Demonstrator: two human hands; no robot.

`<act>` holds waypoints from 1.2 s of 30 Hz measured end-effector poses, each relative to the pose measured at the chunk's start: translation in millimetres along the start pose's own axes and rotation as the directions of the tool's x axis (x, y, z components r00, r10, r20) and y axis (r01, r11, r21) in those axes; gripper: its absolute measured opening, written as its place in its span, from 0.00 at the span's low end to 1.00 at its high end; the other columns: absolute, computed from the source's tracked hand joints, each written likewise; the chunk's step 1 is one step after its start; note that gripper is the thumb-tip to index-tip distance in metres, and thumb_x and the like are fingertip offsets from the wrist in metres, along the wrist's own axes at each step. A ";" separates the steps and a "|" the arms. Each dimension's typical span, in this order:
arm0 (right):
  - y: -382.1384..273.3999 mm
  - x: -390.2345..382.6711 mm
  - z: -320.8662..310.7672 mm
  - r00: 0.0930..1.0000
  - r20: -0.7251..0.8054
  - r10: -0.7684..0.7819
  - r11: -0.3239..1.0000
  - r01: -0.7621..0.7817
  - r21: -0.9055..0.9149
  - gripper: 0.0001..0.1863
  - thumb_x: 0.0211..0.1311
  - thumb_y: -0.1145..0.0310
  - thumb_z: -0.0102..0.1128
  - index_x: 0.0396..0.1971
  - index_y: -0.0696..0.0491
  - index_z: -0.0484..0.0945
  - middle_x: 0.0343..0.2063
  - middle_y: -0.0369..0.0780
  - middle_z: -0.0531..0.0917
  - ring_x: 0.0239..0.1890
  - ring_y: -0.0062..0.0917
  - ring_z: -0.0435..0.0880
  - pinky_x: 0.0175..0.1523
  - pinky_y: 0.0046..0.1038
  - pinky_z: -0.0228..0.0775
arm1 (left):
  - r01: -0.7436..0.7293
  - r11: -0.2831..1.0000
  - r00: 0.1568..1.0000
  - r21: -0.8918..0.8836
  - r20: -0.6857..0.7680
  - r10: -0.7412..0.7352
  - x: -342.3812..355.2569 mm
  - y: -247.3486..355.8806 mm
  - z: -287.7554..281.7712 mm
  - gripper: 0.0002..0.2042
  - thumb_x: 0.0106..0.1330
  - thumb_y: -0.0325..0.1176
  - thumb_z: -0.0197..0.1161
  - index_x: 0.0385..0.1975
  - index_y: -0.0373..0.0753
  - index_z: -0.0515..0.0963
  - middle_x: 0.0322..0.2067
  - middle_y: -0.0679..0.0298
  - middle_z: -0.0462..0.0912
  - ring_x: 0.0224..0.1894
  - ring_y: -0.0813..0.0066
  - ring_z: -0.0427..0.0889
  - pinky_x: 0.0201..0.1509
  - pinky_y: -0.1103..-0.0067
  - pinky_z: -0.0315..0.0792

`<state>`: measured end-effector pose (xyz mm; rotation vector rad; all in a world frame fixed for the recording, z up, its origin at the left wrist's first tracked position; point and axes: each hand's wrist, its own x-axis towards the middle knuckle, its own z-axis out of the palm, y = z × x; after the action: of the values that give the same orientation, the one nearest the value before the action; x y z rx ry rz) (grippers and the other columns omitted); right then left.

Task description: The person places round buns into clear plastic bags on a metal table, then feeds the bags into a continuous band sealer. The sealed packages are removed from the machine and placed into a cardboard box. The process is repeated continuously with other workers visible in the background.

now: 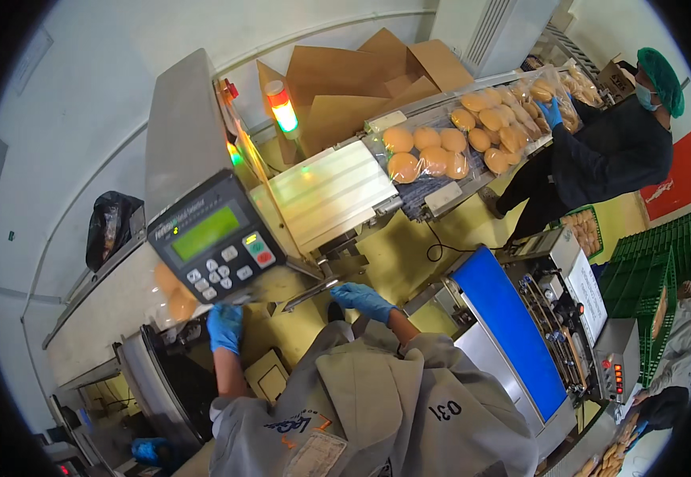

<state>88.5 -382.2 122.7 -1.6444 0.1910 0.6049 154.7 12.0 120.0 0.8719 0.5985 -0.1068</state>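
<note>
White conveyor bed (83, 330) seen at left | control panel (216, 234) mounted above | bagged buns (178, 304) laid on bed, partly hidden by panel | hands held apart: left hand (224, 327) placed near buns, grip cannot be told; right hand (363, 301) extended, fingers loosened

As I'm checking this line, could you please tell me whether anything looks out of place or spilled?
Nothing looks clearly spilled from the clear plastic bags of round tan buns; only the brown cardboard beyond looks slightly untidy, its open flaps splayed unevenly.
</note>
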 end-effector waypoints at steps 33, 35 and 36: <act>-123.6 142.4 -311.0 0.402 -0.436 -0.805 0.552 0.238 -0.799 0.09 0.59 0.72 0.51 0.39 0.51 0.77 0.36 0.41 0.80 0.39 0.37 0.79 0.45 0.35 0.72 | 0.126 0.002 0.953 0.992 -0.121 -0.279 -56.2 -205.2 3.2 0.12 0.56 0.41 0.56 0.35 0.41 0.79 0.32 0.57 0.80 0.37 0.59 0.80 0.41 0.66 0.74; -125.2 133.5 -349.2 0.222 -0.413 -0.883 0.436 0.064 -0.898 0.09 0.56 0.73 0.53 0.37 0.50 0.77 0.35 0.40 0.80 0.38 0.34 0.79 0.42 0.35 0.72 | 0.104 -0.043 0.949 0.994 -0.112 -0.294 -51.1 -191.7 -1.5 0.13 0.56 0.41 0.56 0.35 0.41 0.79 0.33 0.57 0.80 0.37 0.59 0.80 0.41 0.66 0.74; -126.2 129.6 -367.6 0.248 -0.522 -0.816 0.551 0.063 -0.832 0.11 0.55 0.73 0.53 0.39 0.50 0.77 0.37 0.40 0.80 0.39 0.35 0.79 0.43 0.35 0.72 | 0.089 -0.063 0.948 0.994 -0.104 -0.301 -46.9 -185.4 -3.6 0.13 0.56 0.41 0.56 0.35 0.41 0.79 0.33 0.57 0.80 0.37 0.58 0.80 0.41 0.66 0.74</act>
<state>356.8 -684.7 188.0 -2.4763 0.2083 -0.9954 53.8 -112.7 15.7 2.2650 0.4064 -1.0409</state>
